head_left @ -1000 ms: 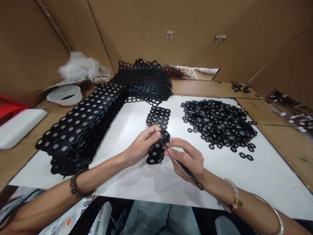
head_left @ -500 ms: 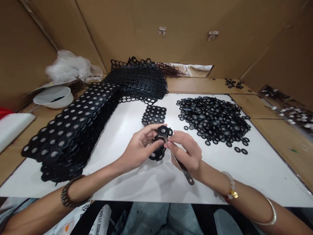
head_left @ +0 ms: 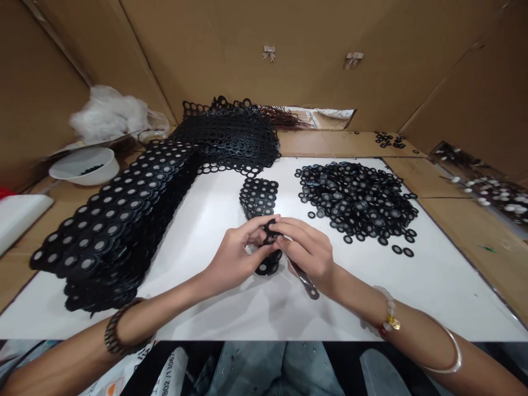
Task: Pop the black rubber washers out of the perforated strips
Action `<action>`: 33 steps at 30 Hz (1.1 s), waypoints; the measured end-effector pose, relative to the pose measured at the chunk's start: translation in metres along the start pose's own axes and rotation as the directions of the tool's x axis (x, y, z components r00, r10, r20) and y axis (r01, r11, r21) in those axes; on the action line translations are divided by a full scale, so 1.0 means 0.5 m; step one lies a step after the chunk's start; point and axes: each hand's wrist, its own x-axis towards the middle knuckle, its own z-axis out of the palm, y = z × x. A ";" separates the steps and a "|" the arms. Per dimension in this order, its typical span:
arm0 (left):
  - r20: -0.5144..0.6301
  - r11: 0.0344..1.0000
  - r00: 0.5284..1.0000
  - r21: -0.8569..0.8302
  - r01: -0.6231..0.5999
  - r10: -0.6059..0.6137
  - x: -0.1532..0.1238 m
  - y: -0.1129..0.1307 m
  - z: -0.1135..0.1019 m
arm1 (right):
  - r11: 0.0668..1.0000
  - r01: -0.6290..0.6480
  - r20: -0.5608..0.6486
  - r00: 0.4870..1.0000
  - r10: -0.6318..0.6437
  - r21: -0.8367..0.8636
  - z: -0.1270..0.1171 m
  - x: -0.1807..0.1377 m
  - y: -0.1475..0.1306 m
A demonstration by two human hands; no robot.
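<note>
While the white board (head_left: pixel 396 291) bears a black mat (head_left: pixel 124 201) at left and loose rings (head_left: pixel 358 201) at right, the left hand (head_left: pixel 235 253) pinches a strip of discs (head_left: pixel 267 268) between them; the right hand (head_left: pixel 308 247) holds a slim metal tool (head_left: pixel 305 281), its tip hidden.

A dark bracelet (head_left: pixel 110 335) and silver bangle (head_left: pixel 458 355) are worn.

One bare left hand (head_left: pixel 231 253) and one bare right hand (head_left: pixel 310 247), two in all. One slim metal tool (head_left: pixel 305 282). The joined black discs (head_left: pixel 268 267) at the hands are too hidden to count. One large heap of loose black round discs (head_left: pixel 358 203), too many to number. One white plastic bowl (head_left: pixel 101 170). Two small pale clips (head_left: pixel 269 53). One dark beaded bracelet (head_left: pixel 110 335), one pale beaded bracelet (head_left: pixel 390 302), one silvery bangle (head_left: pixel 458 355).
</note>
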 end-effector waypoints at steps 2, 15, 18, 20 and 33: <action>0.011 1.000 1.000 -0.020 0.017 -0.017 0.002 0.000 0.004 | 1.000 0.010 0.027 1.000 -0.011 0.017 -0.007 0.001 -0.001; 0.091 0.985 0.990 -0.122 0.122 -0.112 0.004 0.008 0.004 | 0.784 -0.435 0.018 0.879 0.477 0.442 -0.013 -0.006 -0.002; 0.080 0.977 0.988 -0.158 0.141 -0.130 0.006 0.014 0.005 | 0.749 -0.486 0.010 0.842 0.540 0.449 -0.015 0.004 -0.007; 0.074 0.977 0.989 -0.157 0.142 -0.131 0.007 0.014 0.006 | 0.737 -0.503 0.000 0.826 0.564 0.451 -0.015 0.006 -0.009; 0.234 0.965 0.961 -0.179 0.193 -0.148 -0.016 0.011 0.002 | 0.452 -0.648 0.079 0.620 0.781 0.613 -0.058 0.037 0.042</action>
